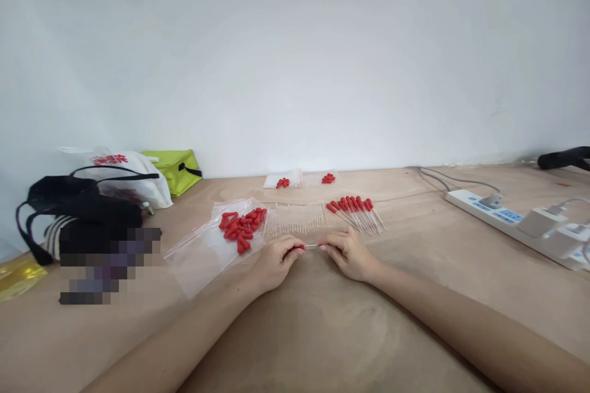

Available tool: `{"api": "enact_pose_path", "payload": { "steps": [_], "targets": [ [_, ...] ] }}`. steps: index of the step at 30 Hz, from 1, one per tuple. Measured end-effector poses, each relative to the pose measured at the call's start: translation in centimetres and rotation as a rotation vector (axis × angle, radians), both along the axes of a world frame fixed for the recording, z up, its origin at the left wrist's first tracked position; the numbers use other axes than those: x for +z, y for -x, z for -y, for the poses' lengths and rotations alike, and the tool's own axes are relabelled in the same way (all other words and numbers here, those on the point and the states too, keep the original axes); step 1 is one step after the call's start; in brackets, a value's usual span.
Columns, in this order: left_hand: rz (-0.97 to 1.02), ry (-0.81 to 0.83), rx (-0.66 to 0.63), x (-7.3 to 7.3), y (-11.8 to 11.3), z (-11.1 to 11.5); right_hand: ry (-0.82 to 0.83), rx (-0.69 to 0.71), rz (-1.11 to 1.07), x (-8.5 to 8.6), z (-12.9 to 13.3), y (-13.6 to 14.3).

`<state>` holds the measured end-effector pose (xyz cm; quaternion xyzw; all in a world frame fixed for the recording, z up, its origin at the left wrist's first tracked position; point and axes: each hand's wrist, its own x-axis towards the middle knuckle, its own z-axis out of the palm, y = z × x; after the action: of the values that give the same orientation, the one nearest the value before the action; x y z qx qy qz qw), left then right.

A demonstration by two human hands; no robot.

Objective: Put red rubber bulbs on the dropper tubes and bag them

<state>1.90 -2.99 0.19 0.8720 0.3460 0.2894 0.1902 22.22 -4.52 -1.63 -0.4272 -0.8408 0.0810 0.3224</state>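
My left hand (279,260) pinches a small red rubber bulb (302,247) at the middle of the table. From the bulb a thin clear tube (312,247) runs sideways to my right hand (345,252), whose fingers are closed on its other end. Behind my hands lies a row of thin clear tubes (295,218). Right of that row, several tubes with red bulbs on them (357,204) lie side by side. Loose red bulbs (239,228) are piled on clear plastic bags (198,264) to the left.
Small bags with red bulbs (283,183) lie near the wall. A black bag (96,215), a white plastic bag (150,181) and a green bag (177,172) stand at the left. A power strip (502,219) with plugs and cables is at the right.
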Motion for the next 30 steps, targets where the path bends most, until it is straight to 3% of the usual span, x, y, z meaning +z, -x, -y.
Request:
{"api": "enact_pose_path", "payload": {
  "steps": [6,14,24,30],
  "targets": [
    [-0.059,0.033,-0.066,0.5,0.0,0.4,-0.036,0.066,0.102,0.8,-0.2,-0.5],
    [-0.063,-0.035,0.023,0.1,-0.1,0.4,-0.177,-0.068,0.196,0.4,0.4,0.0],
    [-0.087,-0.102,-0.111,0.7,-0.3,1.1,-0.140,0.033,0.151,0.6,0.8,0.2],
    [-0.094,-0.124,-0.117,0.3,-0.4,0.9,-0.125,0.022,0.163,0.6,0.8,0.9]
  ]
}}
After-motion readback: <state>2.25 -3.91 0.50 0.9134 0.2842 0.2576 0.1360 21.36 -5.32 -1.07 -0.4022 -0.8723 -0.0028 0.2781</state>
